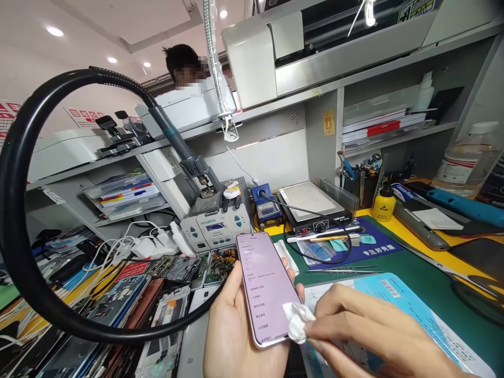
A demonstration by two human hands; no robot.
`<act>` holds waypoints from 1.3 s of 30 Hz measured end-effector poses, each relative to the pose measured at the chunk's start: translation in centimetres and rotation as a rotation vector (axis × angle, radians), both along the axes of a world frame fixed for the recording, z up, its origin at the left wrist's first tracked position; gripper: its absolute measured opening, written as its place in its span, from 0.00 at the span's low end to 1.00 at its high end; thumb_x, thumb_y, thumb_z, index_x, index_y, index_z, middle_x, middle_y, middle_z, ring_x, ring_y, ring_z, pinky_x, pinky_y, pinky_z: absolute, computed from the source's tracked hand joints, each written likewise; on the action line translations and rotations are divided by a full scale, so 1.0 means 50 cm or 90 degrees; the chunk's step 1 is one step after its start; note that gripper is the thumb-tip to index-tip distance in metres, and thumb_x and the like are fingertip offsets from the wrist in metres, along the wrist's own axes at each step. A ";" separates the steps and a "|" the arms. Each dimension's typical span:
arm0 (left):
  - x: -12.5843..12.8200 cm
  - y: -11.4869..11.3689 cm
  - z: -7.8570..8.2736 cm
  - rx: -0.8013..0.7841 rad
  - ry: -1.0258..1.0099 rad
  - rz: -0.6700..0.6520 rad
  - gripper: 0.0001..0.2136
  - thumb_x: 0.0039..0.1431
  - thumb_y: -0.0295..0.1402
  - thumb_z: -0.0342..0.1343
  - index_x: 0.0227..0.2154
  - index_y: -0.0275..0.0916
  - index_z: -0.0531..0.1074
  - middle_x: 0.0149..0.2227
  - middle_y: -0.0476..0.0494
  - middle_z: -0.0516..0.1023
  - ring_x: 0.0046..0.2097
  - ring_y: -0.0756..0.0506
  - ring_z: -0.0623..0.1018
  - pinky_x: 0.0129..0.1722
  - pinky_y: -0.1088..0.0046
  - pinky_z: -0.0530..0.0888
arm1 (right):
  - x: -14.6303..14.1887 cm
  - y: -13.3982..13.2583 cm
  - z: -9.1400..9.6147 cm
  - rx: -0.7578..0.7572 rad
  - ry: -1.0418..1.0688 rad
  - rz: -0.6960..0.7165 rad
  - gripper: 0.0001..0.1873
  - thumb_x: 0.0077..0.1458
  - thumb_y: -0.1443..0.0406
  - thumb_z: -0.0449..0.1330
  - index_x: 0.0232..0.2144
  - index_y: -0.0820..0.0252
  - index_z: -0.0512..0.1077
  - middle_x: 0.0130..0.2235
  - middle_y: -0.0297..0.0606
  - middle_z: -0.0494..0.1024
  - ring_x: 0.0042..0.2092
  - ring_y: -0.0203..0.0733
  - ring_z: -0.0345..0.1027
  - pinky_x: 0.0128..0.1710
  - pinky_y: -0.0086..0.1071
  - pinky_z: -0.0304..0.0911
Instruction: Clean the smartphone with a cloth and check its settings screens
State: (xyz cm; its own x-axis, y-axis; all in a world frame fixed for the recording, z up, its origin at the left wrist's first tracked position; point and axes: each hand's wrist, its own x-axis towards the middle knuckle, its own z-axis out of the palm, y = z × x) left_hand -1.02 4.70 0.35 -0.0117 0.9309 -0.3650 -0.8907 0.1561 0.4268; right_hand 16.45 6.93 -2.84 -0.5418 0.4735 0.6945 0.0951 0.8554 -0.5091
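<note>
A smartphone (268, 283) with its screen lit lies in my left hand (224, 325), the fingers wrapped round its sides. The screen shows a pale pinkish page with lines of text. In my right hand (354, 325) a crumpled white tissue (298, 321) is pinched between thumb and fingers. The tissue is at the phone's lower right corner; whether it presses on the glass I cannot tell. Under my right hand lies a blue and white packet (386, 294) on the green mat (441, 315).
Phone parts and boards (177, 268) crowd the left side, with a thick black hose (11, 210) looping in front. A soldering station (216, 226) and a hot plate (311, 202) stand behind. Scissors (437, 262) and a yellow bottle (384, 203) are at right. A person (183, 63) is beyond the shelf.
</note>
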 end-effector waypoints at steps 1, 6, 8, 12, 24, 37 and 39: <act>0.002 0.001 0.000 -0.011 -0.007 0.011 0.20 0.63 0.39 0.48 0.56 0.38 0.66 0.44 0.31 0.78 0.40 0.38 0.79 0.40 0.54 0.76 | -0.003 0.002 0.005 -0.008 -0.009 -0.004 0.13 0.55 0.76 0.61 0.41 0.58 0.74 0.32 0.38 0.76 0.32 0.37 0.72 0.30 0.25 0.70; 0.008 -0.002 0.004 -0.025 -0.011 0.038 0.19 0.62 0.40 0.50 0.52 0.37 0.71 0.41 0.34 0.78 0.39 0.40 0.79 0.41 0.56 0.75 | -0.015 -0.003 0.020 -0.024 -0.015 -0.015 0.12 0.55 0.76 0.60 0.39 0.58 0.75 0.32 0.37 0.76 0.33 0.35 0.72 0.32 0.25 0.69; 0.007 -0.005 0.001 -0.017 -0.013 0.031 0.20 0.60 0.41 0.54 0.53 0.37 0.71 0.46 0.32 0.76 0.42 0.39 0.78 0.43 0.56 0.75 | -0.018 -0.007 0.022 -0.035 -0.016 -0.016 0.11 0.55 0.76 0.60 0.38 0.58 0.75 0.32 0.37 0.76 0.33 0.35 0.73 0.33 0.24 0.69; 0.006 -0.008 -0.005 0.003 -0.016 0.051 0.21 0.58 0.41 0.57 0.53 0.39 0.70 0.49 0.33 0.73 0.44 0.39 0.77 0.46 0.57 0.75 | -0.021 -0.008 0.024 -0.070 -0.019 -0.014 0.08 0.56 0.75 0.60 0.36 0.59 0.74 0.32 0.36 0.76 0.33 0.35 0.73 0.32 0.24 0.68; 0.019 -0.011 -0.005 0.021 -0.098 -0.075 0.15 0.59 0.41 0.55 0.40 0.32 0.74 0.34 0.41 0.76 0.34 0.48 0.77 0.37 0.72 0.77 | -0.078 -0.036 0.047 -0.132 0.100 0.026 0.10 0.54 0.75 0.62 0.37 0.60 0.79 0.33 0.40 0.79 0.34 0.38 0.73 0.36 0.27 0.69; 0.019 -0.013 0.022 0.064 -0.065 0.068 0.11 0.61 0.35 0.54 0.38 0.33 0.76 0.40 0.35 0.80 0.46 0.35 0.79 0.47 0.59 0.76 | 0.009 0.023 0.059 -0.696 0.173 0.071 0.13 0.56 0.55 0.65 0.34 0.60 0.78 0.24 0.29 0.72 0.25 0.31 0.65 0.25 0.23 0.62; 0.014 -0.011 0.014 0.091 -0.050 0.040 0.12 0.62 0.35 0.53 0.36 0.32 0.78 0.40 0.35 0.82 0.45 0.37 0.80 0.47 0.63 0.76 | -0.001 0.017 0.059 -0.727 0.201 0.123 0.12 0.54 0.58 0.67 0.32 0.62 0.77 0.25 0.29 0.73 0.26 0.31 0.67 0.27 0.24 0.64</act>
State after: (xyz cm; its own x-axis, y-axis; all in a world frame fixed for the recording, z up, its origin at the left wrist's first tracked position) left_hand -0.34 4.16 1.03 -0.0483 0.9716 -0.2315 -0.9286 0.0416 0.3687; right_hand 16.40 7.78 0.11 -0.5531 0.8321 0.0412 -0.2499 -0.1185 -0.9610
